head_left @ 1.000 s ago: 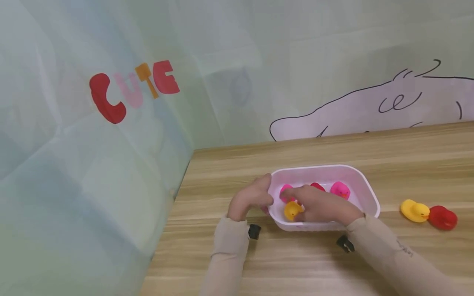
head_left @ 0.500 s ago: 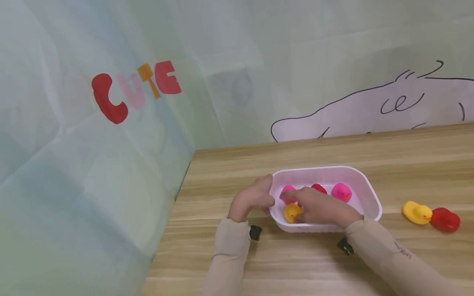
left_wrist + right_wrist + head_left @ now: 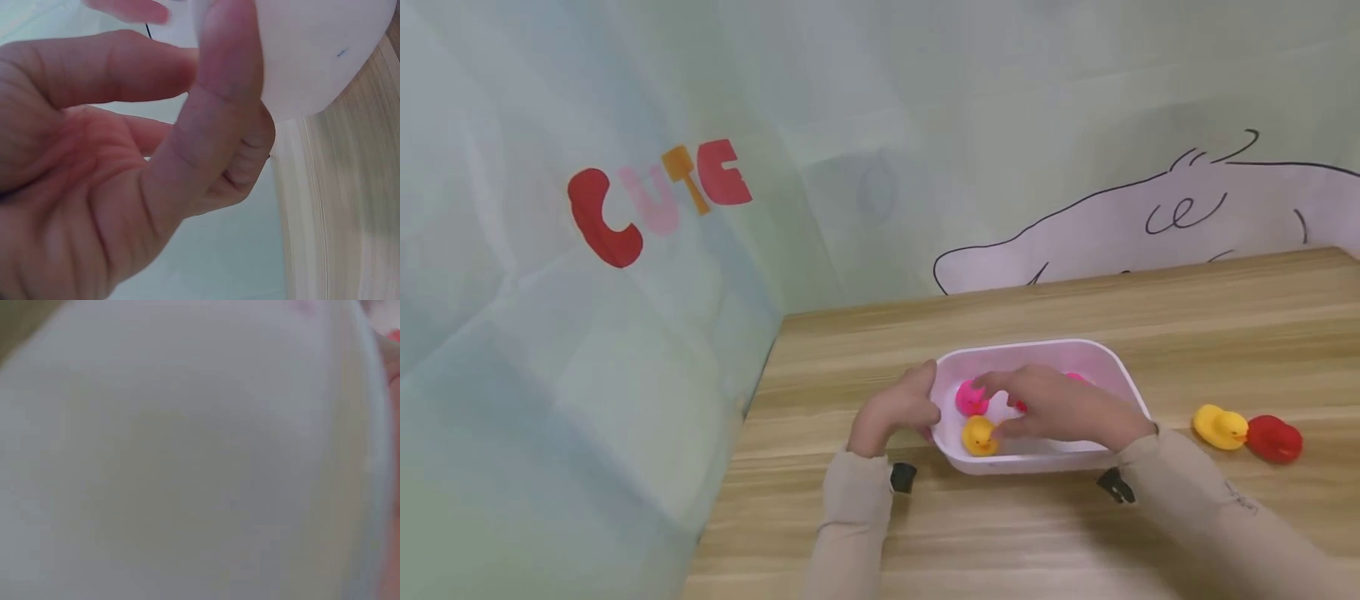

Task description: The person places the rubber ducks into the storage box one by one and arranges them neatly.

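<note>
Nearest, two pale sleeves [image 3: 857, 492] reach in over the tabletop [image 3: 827, 375], each with a small black device at the wrist. The left hand [image 3: 895, 408] holds the left end of a pale tub [image 3: 1033, 467], its fingers bent against the wall there.

What has just changed is the right hand [image 3: 1060, 404]. It has drawn a little to the right inside the tub, and its finger and thumb now stand wide apart with nothing seen between them. The yellow duck [image 3: 981, 436], partly covered by that hand half a second ago, shows almost whole at the tub's near left (whether the thumb tip still brushes it, I cannot tell). That suggests the duck has been let go, so I judge the handling of this one to be finished or nearly so.

Just beyond the yellow duck lies a pink duck [image 3: 972, 398], also freer to view. Scraps of a red duck [image 3: 1021, 407] and another pink duck [image 3: 1077, 377] show round the hand, which hides the rest.

Out to the right on the tabletop, a second yellow duck [image 3: 1219, 427] and a second red duck [image 3: 1275, 439] sit touching, untouched by either hand.
</note>
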Demonstrator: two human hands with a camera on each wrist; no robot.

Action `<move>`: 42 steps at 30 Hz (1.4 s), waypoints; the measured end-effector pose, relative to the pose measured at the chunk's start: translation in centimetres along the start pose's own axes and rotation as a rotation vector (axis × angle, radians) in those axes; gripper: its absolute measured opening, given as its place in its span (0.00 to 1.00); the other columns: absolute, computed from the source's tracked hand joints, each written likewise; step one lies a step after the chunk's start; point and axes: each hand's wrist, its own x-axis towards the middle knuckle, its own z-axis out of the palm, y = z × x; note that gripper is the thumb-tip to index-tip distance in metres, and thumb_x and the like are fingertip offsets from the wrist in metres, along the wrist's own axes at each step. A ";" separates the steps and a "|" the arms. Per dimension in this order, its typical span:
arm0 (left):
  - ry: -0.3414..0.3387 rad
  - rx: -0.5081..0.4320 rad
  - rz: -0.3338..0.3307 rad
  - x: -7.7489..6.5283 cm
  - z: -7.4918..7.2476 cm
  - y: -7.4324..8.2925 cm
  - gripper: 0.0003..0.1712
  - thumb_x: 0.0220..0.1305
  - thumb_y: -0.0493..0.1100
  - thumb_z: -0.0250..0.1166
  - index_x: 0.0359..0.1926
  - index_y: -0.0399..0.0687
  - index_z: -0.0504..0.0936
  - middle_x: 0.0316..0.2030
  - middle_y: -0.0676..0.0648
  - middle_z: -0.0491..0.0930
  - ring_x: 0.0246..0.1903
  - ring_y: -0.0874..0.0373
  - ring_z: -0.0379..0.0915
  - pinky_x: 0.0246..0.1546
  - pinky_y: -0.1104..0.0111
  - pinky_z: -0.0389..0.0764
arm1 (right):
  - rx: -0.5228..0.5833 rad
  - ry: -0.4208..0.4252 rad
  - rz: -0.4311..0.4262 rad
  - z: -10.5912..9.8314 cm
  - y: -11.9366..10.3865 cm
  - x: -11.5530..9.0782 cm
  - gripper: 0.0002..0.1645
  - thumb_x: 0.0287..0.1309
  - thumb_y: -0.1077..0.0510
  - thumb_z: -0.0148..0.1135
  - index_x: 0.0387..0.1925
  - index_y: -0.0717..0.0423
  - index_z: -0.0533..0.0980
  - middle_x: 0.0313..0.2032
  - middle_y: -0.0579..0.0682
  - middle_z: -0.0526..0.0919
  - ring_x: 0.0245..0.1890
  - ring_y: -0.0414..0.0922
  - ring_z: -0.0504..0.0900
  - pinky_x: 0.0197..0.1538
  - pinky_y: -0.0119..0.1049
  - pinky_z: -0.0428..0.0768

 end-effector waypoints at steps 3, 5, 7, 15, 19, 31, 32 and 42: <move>0.001 -0.005 0.010 0.0 0.0 -0.3 0.32 0.50 0.20 0.57 0.60 0.26 0.67 0.47 0.29 0.75 0.29 0.48 0.77 0.27 0.57 0.89 | -0.062 0.038 0.018 -1.4 0.3 -0.9 0.29 0.57 0.54 0.74 0.60 0.55 0.78 0.52 0.49 0.84 0.46 0.47 0.84 0.49 0.44 0.86; -0.003 -0.016 0.019 0.1 -0.1 -0.5 0.33 0.49 0.19 0.56 0.60 0.26 0.67 0.47 0.29 0.75 0.30 0.48 0.77 0.26 0.58 0.88 | -0.079 0.063 0.032 -2.3 0.5 -1.7 0.29 0.58 0.54 0.73 0.60 0.55 0.77 0.52 0.50 0.84 0.46 0.48 0.84 0.48 0.46 0.87; -0.008 -0.030 0.030 0.2 -0.1 -0.7 0.33 0.47 0.19 0.56 0.59 0.26 0.67 0.47 0.29 0.75 0.30 0.48 0.76 0.26 0.57 0.88 | -0.075 0.077 0.047 -3.2 0.9 -2.7 0.29 0.59 0.55 0.72 0.61 0.55 0.76 0.52 0.52 0.84 0.47 0.51 0.84 0.48 0.49 0.87; -0.053 -0.069 0.054 0.4 -0.1 -0.8 0.35 0.48 0.20 0.57 0.62 0.27 0.66 0.49 0.29 0.74 0.31 0.48 0.77 0.26 0.57 0.88 | -0.097 0.145 0.108 -5.6 4.0 -7.9 0.32 0.58 0.59 0.72 0.63 0.58 0.74 0.55 0.55 0.82 0.49 0.55 0.83 0.47 0.52 0.87; -0.073 -0.075 0.082 0.4 -0.2 -0.7 0.35 0.49 0.21 0.55 0.63 0.26 0.64 0.50 0.28 0.73 0.29 0.48 0.78 0.25 0.56 0.88 | -0.139 0.207 0.146 -6.2 6.1 -10.3 0.34 0.54 0.59 0.75 0.62 0.58 0.74 0.53 0.57 0.83 0.47 0.55 0.84 0.42 0.52 0.88; -0.104 -0.105 0.134 0.1 -0.5 -1.6 0.38 0.47 0.21 0.55 0.65 0.27 0.63 0.50 0.27 0.72 0.29 0.42 0.80 0.25 0.56 0.88 | -0.044 0.104 0.255 -6.8 12.0 -15.2 0.50 0.41 0.62 0.81 0.65 0.65 0.66 0.53 0.64 0.81 0.46 0.62 0.83 0.36 0.48 0.88; -0.104 -0.105 0.133 0.1 -0.4 -1.6 0.38 0.47 0.21 0.55 0.65 0.27 0.63 0.50 0.27 0.72 0.30 0.40 0.81 0.25 0.56 0.88 | -0.019 0.073 0.263 -6.8 12.5 -15.5 0.52 0.38 0.63 0.82 0.66 0.65 0.65 0.54 0.65 0.80 0.46 0.63 0.83 0.37 0.46 0.88; -0.111 -0.119 0.166 0.6 -0.7 -1.5 0.40 0.47 0.21 0.55 0.66 0.27 0.62 0.52 0.27 0.72 0.30 0.38 0.81 0.22 0.60 0.87 | 0.235 -0.126 0.290 -7.2 15.5 -17.0 0.66 0.36 0.70 0.77 0.75 0.63 0.50 0.56 0.74 0.73 0.48 0.67 0.79 0.40 0.48 0.88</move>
